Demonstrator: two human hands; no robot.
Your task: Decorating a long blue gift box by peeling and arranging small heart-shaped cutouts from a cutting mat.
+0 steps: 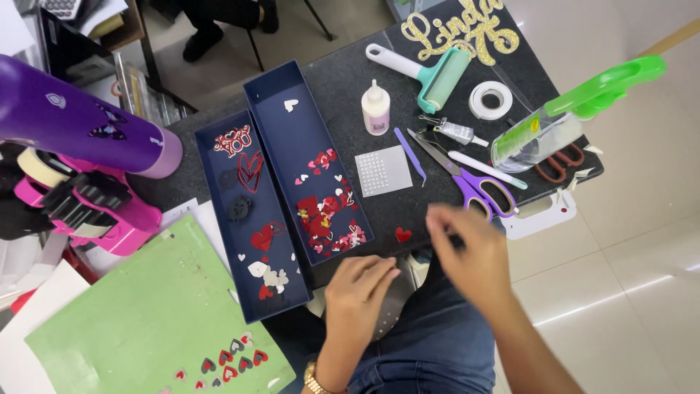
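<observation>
My left hand [359, 290] presses flat on a grey sheet [394, 310]; my blurred right hand [467, 255] maybe pinches something. A careless sweep could knock the nearby red heart [402, 234] off the table's [343, 80] near edge.

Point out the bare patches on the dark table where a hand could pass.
Bare strip between the blue tray and glue bottle. Another lies below the dotted sheet, bordered by the red heart and right hand. Crowded around the purple scissors and roller.

A grey sheet [394, 310] lies on the person's lap at the table's edge, mostly hidden under the left hand. 1 small red heart [402, 234] lies flat on the dark table, just beside the right hand.
</observation>
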